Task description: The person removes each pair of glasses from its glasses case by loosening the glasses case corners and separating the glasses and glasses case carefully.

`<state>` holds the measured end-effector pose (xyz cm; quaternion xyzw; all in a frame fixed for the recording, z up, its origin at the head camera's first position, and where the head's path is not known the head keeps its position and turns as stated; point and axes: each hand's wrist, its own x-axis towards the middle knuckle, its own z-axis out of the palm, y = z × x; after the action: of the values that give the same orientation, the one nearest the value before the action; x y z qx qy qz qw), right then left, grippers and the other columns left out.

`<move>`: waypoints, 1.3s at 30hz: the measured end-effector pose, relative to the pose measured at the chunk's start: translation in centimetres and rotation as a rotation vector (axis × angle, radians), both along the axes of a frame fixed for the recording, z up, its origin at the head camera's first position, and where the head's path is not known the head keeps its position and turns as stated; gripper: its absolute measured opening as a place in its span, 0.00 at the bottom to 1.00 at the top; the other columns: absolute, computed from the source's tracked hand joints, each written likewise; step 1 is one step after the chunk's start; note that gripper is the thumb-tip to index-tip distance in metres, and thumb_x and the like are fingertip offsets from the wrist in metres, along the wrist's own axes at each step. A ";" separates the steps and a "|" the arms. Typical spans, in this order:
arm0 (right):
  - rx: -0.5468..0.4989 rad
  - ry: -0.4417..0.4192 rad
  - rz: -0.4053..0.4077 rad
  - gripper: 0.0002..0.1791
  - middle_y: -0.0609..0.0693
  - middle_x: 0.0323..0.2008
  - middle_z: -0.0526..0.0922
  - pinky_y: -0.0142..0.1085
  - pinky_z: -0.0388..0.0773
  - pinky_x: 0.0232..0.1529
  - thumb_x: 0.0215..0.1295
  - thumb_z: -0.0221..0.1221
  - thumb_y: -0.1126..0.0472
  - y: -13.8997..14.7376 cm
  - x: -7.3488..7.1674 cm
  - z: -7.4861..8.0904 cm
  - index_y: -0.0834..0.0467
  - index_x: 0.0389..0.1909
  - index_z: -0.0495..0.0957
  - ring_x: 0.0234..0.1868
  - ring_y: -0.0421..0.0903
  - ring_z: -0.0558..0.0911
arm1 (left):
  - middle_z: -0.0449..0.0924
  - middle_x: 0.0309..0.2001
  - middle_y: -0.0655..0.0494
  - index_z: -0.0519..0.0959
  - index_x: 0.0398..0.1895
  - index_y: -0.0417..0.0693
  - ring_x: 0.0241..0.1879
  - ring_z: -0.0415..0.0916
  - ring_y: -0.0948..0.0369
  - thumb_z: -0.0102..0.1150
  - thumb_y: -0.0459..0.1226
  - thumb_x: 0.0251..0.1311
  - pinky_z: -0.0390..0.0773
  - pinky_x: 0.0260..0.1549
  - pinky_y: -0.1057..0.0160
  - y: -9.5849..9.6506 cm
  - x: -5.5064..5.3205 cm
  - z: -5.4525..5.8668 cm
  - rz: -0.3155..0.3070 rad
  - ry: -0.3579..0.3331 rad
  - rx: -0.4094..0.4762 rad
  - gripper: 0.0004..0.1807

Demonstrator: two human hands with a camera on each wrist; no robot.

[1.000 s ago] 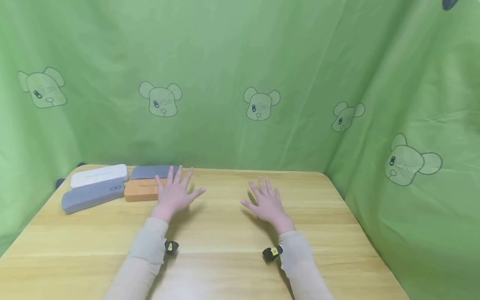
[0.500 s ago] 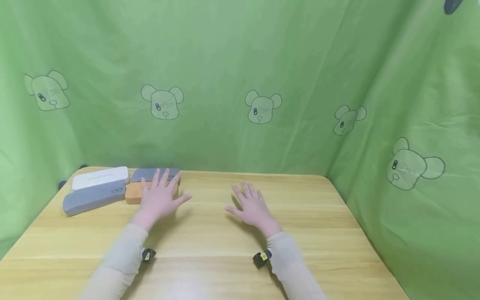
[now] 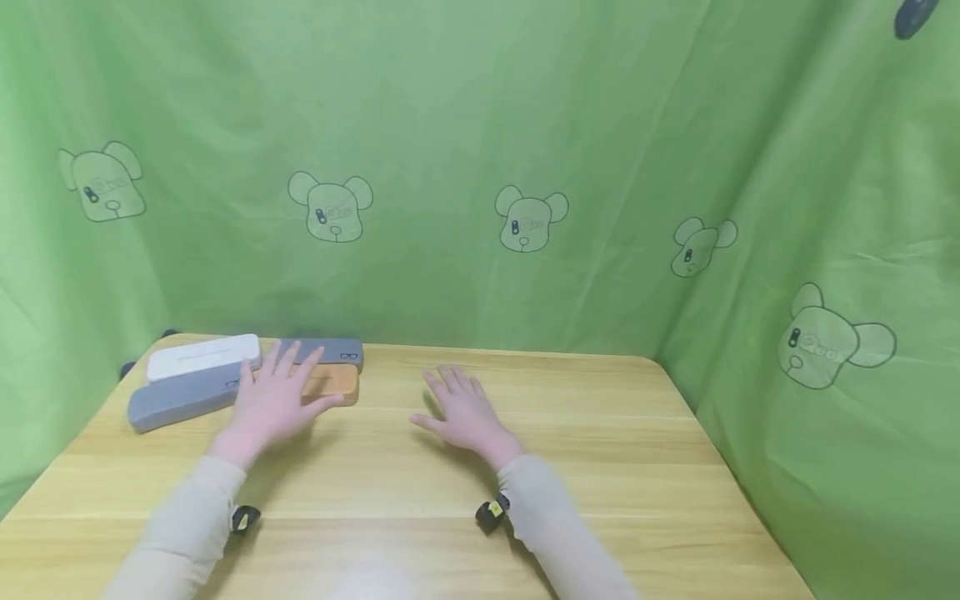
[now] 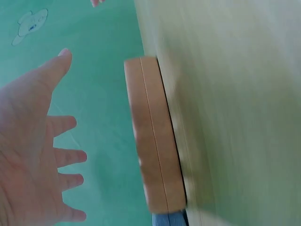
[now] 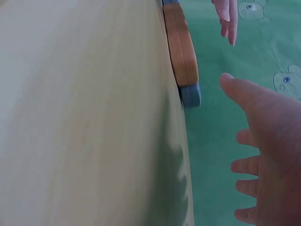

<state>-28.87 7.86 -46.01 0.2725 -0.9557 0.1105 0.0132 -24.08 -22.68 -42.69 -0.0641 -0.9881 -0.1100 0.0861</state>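
Note:
Four is avoided here: several glasses cases lie together at the table's far left. My left hand [image 3: 270, 406], fingers spread, hovers in front of and partly hides the orange glasses case [image 3: 341, 382]. In the left wrist view a gap shows between that hand and the orange case's [image 4: 153, 136] side. Behind it lies a dark blue-grey case [image 3: 347, 348] with a small glasses print. A larger grey-blue case [image 3: 176, 397] sits left of the hand, with a white case [image 3: 202, 357] behind it. My right hand [image 3: 467, 417] is held above the bare wood, fingers extended, holding nothing.
The wooden table [image 3: 600, 467] has rounded far corners. A green curtain [image 3: 427, 108] with printed bear heads hangs behind it and along both sides. Each wrist carries a small black camera, such as the right wrist camera [image 3: 491, 514].
Both hands have moved left across the table, the left one from the orange case's right end toward its left end. The cases stay where they were on the table.

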 end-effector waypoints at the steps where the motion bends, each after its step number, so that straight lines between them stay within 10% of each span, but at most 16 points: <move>1: -0.003 -0.002 0.007 0.48 0.57 0.77 0.50 0.58 0.45 0.77 0.64 0.45 0.26 -0.4 -0.1 0.1 0.48 0.77 0.46 0.78 0.58 0.49 | 0.44 0.77 0.38 0.51 0.77 0.55 0.76 0.35 0.36 0.39 0.75 0.56 0.30 0.67 0.25 -0.3 0.0 0.1 -0.003 -0.003 -0.003 0.53; 19: -0.005 -0.012 0.072 0.47 0.57 0.76 0.55 0.55 0.50 0.77 0.65 0.47 0.29 -7.1 -1.4 1.1 0.52 0.77 0.50 0.77 0.57 0.54 | 0.50 0.74 0.34 0.52 0.76 0.44 0.73 0.40 0.30 0.51 0.70 0.55 0.32 0.64 0.22 -5.8 -0.8 -1.0 -0.011 -0.103 0.011 0.55; 39: 0.092 -0.032 0.086 0.49 0.57 0.74 0.59 0.54 0.55 0.75 0.64 0.46 0.28 -11.5 -2.0 -0.4 0.55 0.76 0.50 0.76 0.55 0.58 | 0.50 0.72 0.28 0.54 0.72 0.31 0.72 0.37 0.30 0.66 0.61 0.48 0.30 0.64 0.23 -6.9 -1.8 -1.3 0.030 -0.168 -0.008 0.59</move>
<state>-30.83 -3.67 -46.43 0.3117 -0.9473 0.0712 -0.0195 -25.92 -29.58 -43.97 -0.0402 -0.9931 -0.1100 0.0044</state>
